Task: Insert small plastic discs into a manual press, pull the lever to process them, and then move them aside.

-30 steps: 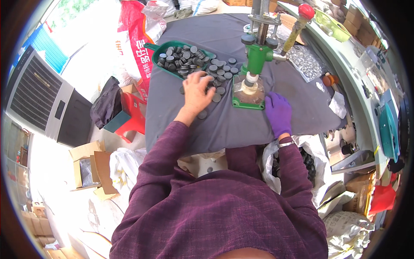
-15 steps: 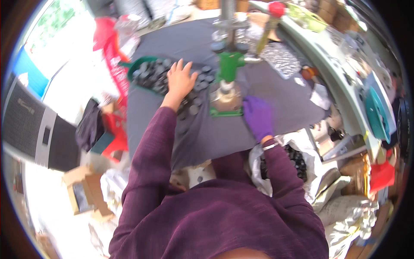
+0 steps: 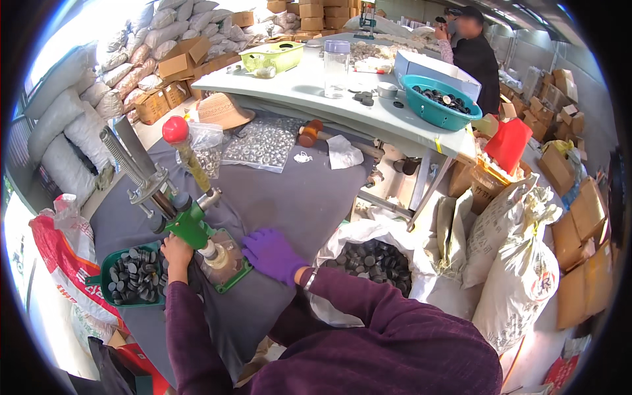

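Note:
A green hand press (image 3: 187,227) with a red-knobbed lever (image 3: 176,130) stands on the grey cloth of the table. My bare left hand (image 3: 176,252) is at the press's left side, close to its green body; its fingertips are partly hidden there. Just left of that hand, a dark green scoop-shaped tray (image 3: 141,304) holds many small black discs (image 3: 133,273). My right hand (image 3: 271,255), in a purple glove, rests palm down with loosely bent fingers beside the right edge of the press's base plate (image 3: 227,263). No object shows in it.
Beyond the press lie a bag of small metal rings (image 3: 260,145) and a mallet (image 3: 309,133). A white sack of black discs (image 3: 372,263) stands right of my arm. Another table (image 3: 303,89) bears a teal basket (image 3: 441,105) and a jar (image 3: 336,69). A person (image 3: 475,59) stands behind it.
The view has swung to the right, bringing the other table and sacks into sight. My left hand has left the discs and come to the press. My right hand stays beside the base plate.

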A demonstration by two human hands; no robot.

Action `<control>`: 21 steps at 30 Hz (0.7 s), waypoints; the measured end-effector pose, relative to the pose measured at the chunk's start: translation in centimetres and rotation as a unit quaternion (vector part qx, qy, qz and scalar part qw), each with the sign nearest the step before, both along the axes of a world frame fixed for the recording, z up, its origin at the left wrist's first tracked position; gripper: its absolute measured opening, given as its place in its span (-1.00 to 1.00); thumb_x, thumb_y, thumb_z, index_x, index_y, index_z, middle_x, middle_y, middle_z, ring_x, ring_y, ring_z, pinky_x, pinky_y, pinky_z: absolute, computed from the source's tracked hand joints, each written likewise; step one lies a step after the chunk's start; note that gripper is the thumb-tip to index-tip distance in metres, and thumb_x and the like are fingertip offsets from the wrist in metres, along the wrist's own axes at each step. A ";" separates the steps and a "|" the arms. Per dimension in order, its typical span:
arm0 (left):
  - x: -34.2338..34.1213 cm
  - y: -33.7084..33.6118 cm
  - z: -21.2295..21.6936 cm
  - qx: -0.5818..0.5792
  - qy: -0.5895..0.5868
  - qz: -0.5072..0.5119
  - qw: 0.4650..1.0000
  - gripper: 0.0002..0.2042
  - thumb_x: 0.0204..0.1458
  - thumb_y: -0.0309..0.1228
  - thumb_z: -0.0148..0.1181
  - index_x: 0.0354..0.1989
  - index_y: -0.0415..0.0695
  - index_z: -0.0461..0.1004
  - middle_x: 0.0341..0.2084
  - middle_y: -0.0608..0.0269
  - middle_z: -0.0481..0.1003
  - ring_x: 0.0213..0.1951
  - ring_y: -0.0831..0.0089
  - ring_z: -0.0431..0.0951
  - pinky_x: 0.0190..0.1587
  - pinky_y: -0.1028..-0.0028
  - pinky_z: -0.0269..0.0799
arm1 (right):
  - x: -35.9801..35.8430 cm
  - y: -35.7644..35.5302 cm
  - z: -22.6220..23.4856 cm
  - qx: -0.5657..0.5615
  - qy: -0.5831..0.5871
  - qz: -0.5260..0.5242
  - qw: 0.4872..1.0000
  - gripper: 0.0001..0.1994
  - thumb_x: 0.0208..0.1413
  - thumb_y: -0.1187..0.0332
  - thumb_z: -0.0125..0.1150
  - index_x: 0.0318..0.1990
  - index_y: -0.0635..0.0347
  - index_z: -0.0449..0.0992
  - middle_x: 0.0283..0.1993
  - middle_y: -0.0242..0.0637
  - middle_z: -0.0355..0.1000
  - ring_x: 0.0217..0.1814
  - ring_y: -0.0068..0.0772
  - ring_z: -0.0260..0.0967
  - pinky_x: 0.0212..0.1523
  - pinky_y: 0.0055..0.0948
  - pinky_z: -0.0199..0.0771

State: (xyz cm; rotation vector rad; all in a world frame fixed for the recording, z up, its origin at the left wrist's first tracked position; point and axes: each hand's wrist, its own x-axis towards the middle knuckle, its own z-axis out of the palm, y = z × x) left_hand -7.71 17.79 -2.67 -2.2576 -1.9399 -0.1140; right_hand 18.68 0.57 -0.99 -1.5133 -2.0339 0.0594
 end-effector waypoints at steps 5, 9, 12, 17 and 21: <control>-0.5 -0.9 -0.3 0.030 -0.022 0.000 0.999 -0.55 0.08 -0.18 0.01 0.14 -0.08 0.38 -0.02 0.11 0.48 -0.01 0.07 0.44 -0.03 0.00 0.30 | -0.3 0.2 -0.5 0.038 0.003 0.004 0.999 -0.70 0.20 0.20 -0.03 -0.06 0.20 0.44 -0.12 -0.13 0.41 0.01 -0.10 0.34 0.09 -0.15 0.26; -0.5 -1.5 -0.3 0.053 -0.042 -0.007 0.998 -0.58 0.06 -0.20 0.04 0.08 -0.09 0.43 -0.04 0.11 0.49 -0.03 0.08 0.44 -0.03 0.03 0.30 | -0.4 0.3 -0.9 0.076 0.006 -0.004 0.997 -0.74 0.19 0.20 -0.04 -0.15 0.18 0.43 -0.19 -0.15 0.40 -0.03 -0.12 0.34 0.04 -0.16 0.27; -0.1 -1.9 -0.3 0.065 -0.056 -0.017 0.996 -0.60 0.03 -0.22 0.07 0.04 -0.10 0.44 -0.06 0.13 0.50 -0.04 0.08 0.45 -0.02 0.05 0.29 | -0.3 0.4 -1.0 0.082 0.010 -0.006 0.997 -0.74 0.19 0.20 -0.04 -0.15 0.18 0.43 -0.18 -0.15 0.40 -0.04 -0.12 0.35 0.03 -0.15 0.28; -2.1 -1.1 -1.6 0.077 -0.032 -0.024 0.996 -0.65 -0.02 -0.23 0.12 -0.06 -0.08 0.48 -0.09 0.18 0.50 -0.03 0.10 0.43 -0.03 0.06 0.29 | -0.3 -0.1 0.5 -0.001 -0.002 0.011 1.000 -0.67 0.20 0.19 -0.02 -0.03 0.22 0.44 -0.08 -0.14 0.43 0.03 -0.11 0.35 0.09 -0.15 0.27; -0.9 -0.9 -2.3 0.071 -0.031 -0.020 0.997 -0.66 -0.05 -0.25 0.15 -0.08 -0.09 0.50 -0.11 0.18 0.49 -0.01 0.11 0.41 -0.02 0.08 0.29 | 0.3 -0.2 -0.1 0.017 -0.004 -0.017 1.000 -0.65 0.21 0.19 -0.04 0.00 0.24 0.43 -0.05 -0.11 0.43 0.08 -0.09 0.33 0.12 -0.13 0.26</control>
